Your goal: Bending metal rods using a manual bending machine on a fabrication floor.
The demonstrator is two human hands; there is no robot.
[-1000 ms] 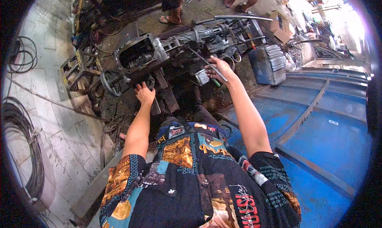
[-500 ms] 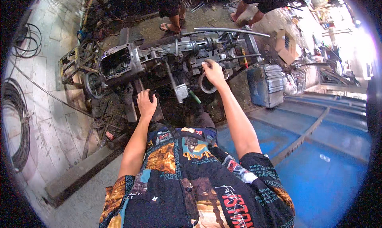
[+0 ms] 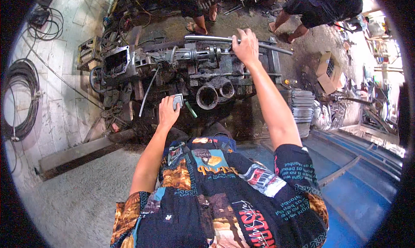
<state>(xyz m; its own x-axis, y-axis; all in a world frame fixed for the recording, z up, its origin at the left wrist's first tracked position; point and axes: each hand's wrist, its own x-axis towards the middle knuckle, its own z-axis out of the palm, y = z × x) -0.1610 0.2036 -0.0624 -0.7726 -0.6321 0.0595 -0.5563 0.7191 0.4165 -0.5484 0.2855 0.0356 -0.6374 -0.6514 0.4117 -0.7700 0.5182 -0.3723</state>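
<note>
My right hand [image 3: 246, 48] reaches over the far side of a greasy gearbox assembly, its fingers curled round a long grey metal pipe [image 3: 275, 48]. The pipe lies slantwise across the far side. Close to me, my left hand [image 3: 168, 112] has its fingers bent against the left side of a small grey metal block [image 3: 178, 101]. Just right of the block a green rod [image 3: 190, 110] sticks out. The gearbox housing [image 3: 116, 62], with its square opening, is at the left. Two round metal openings [image 3: 207, 96] face up in the middle, and a thin bent lever [image 3: 148, 93] slants toward me.
Two other people stand beyond the machine; a foot [image 3: 197, 28] and dark shorts show. A ribbed metal box [image 3: 301, 107] and an open carton [image 3: 330, 70] are at the right, blue metal panels [image 3: 363, 192] nearer me. Coiled cable [image 3: 21, 99] lies at far left.
My right hand has moved forward from above the round openings to the pipe. The left hand has gone rightward to the grey block. The whole view has shifted.
</note>
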